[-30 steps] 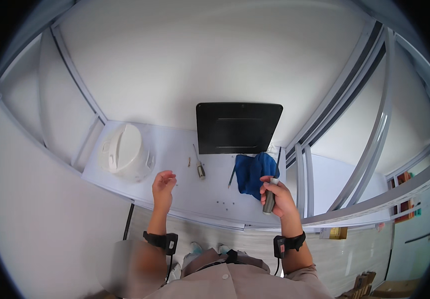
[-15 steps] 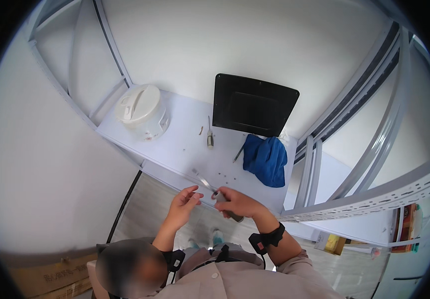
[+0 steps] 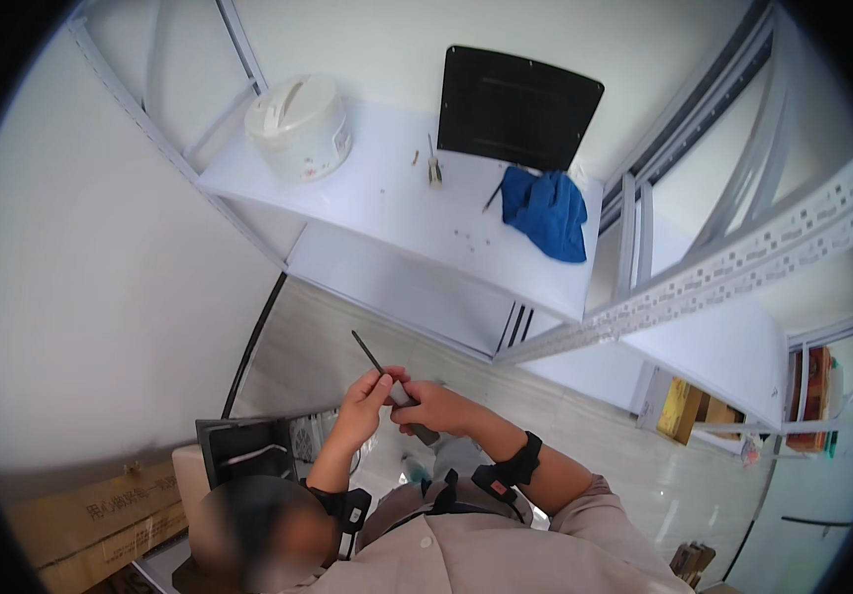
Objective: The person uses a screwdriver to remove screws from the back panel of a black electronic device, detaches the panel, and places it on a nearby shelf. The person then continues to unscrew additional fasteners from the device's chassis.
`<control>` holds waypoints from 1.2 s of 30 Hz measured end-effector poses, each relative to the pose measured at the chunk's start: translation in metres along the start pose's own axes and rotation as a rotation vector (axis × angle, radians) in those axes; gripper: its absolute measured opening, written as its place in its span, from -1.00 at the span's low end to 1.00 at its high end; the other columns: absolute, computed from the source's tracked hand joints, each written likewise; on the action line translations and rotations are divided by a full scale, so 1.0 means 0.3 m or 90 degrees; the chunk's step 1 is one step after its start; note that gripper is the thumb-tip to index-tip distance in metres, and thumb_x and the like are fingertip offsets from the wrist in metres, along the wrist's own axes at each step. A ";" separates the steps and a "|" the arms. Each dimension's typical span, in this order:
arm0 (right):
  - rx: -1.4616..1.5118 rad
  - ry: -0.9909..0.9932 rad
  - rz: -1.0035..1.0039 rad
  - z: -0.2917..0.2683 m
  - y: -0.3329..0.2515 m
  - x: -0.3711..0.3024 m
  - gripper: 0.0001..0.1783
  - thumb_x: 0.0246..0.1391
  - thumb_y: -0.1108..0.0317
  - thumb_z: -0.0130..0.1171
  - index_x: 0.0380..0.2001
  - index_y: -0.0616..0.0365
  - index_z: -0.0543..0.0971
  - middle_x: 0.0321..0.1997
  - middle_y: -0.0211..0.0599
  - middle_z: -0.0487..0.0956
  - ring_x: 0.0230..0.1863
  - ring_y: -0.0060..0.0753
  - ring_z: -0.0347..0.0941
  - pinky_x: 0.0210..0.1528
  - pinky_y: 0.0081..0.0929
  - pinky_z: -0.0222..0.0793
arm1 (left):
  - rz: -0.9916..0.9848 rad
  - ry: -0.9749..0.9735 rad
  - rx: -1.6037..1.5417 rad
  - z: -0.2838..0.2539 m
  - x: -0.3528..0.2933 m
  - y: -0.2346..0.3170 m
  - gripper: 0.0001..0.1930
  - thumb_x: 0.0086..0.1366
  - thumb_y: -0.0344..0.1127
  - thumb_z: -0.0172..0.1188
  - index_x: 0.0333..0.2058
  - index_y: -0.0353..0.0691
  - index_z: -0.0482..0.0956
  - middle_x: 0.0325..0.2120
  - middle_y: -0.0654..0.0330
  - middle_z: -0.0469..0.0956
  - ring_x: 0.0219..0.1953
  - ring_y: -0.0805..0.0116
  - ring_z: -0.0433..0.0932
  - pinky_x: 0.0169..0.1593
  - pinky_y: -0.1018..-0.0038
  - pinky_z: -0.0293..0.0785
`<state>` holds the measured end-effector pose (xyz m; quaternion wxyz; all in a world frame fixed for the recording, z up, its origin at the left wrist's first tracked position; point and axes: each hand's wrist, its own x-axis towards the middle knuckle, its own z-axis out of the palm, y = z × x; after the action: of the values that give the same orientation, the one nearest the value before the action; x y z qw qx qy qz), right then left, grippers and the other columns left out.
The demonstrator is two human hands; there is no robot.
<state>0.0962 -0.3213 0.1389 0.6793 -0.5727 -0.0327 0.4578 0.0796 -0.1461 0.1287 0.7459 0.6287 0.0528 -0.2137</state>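
Observation:
I hold a screwdriver (image 3: pixel 375 366) in front of my chest, its thin dark shaft pointing up and to the left. My right hand (image 3: pixel 436 408) is shut on its grey handle. My left hand (image 3: pixel 367 396) pinches the tool where the shaft meets the handle. Both hands are well below the white shelf (image 3: pixel 367 198), over the floor. On that shelf lie a blue cloth (image 3: pixel 547 213), a second small tool (image 3: pixel 434 170) and several small screws (image 3: pixel 468 236).
A white rice cooker (image 3: pixel 298 127) stands at the shelf's left end and a black panel (image 3: pixel 516 107) leans against the wall behind. Grey slotted rack beams (image 3: pixel 723 272) run to the right. Cardboard boxes (image 3: pixel 100 520) and a dark device (image 3: pixel 246 450) sit at lower left.
The view has swung and pulled back from the shelf. My hands have come down and together; the left one, free a second ago, now grips the screwdriver too.

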 end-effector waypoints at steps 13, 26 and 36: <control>0.019 0.068 0.020 0.231 0.435 -0.094 -0.58 -0.07 0.31 0.29 -0.13 0.22 0.45 -0.26 -0.31 0.50 -0.18 -0.49 0.44 -0.27 -0.50 0.39 | -0.053 -0.132 0.026 -0.052 -0.265 -0.288 -0.77 0.37 -0.37 0.09 -0.03 -0.25 0.41 -0.14 0.21 0.57 -0.23 0.50 0.52 -0.16 0.54 0.48; 0.033 0.216 0.219 -0.157 0.707 -0.126 -0.55 0.08 0.21 0.16 -0.01 0.24 0.49 -0.16 -0.25 0.57 -0.25 -0.40 0.54 -0.23 -0.46 0.50 | -0.171 -0.065 0.003 0.000 -0.244 -0.403 -0.70 0.40 -0.32 0.04 0.08 -0.20 0.37 -0.53 0.33 0.44 -0.50 0.56 0.45 -0.38 0.55 0.42; 0.017 0.508 0.325 -0.955 1.819 0.287 -0.77 0.03 0.29 0.12 -0.25 0.16 0.53 -0.40 -0.36 0.55 -0.52 -0.50 0.48 -0.45 -0.50 0.45 | -0.177 -0.057 0.022 -0.112 0.111 -1.112 -0.57 0.35 -0.43 0.07 0.19 -0.23 0.36 -0.53 0.30 0.48 -0.59 0.57 0.41 -0.49 0.57 0.38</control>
<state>-0.0099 -0.5198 -0.4413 0.5118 -0.6848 0.3784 0.3548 -0.0125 -0.1618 -0.1950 0.6995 0.6179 0.1026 -0.3439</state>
